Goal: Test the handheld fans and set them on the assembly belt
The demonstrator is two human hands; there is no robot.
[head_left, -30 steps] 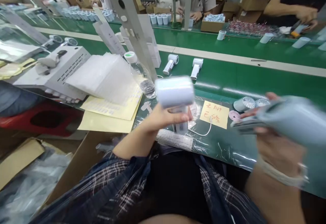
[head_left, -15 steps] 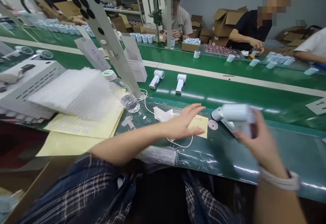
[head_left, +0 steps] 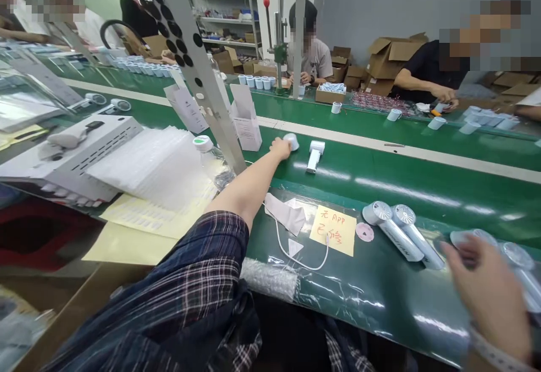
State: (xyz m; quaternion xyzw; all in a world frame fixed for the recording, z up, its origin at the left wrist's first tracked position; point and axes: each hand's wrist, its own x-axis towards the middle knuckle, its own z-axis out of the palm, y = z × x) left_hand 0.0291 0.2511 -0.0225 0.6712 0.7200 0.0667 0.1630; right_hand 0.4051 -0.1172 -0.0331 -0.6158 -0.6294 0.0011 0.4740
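Observation:
My left hand [head_left: 280, 148] reaches far across the green bench, its fingers closed around a small white handheld fan [head_left: 291, 141]; the fan's handle is hidden. Just right of it, another handheld fan [head_left: 315, 156] lies on the green surface. My right hand [head_left: 486, 282] is blurred at the right, thumb and fingers apart, in front of a fan [head_left: 477, 238] partly covered by it. Beyond that hand lies one more fan [head_left: 519, 256]. A pair of fans [head_left: 399, 239] rests side by side on the clear-covered mat, left of my right hand.
A yellow note [head_left: 333, 230], a white cable [head_left: 310, 269], a cloth [head_left: 285, 214] and a bubble-wrap roll [head_left: 270, 279] lie nearby. A water bottle [head_left: 213, 160] stands by a slanted metal post [head_left: 198, 73]. Co-workers sit across the bench among white cups [head_left: 257, 83].
My left hand has gone forward and left onto the farther fan. The fan from my right hand now appears beside the other one on the mat; that hand has moved right. The view has shifted.

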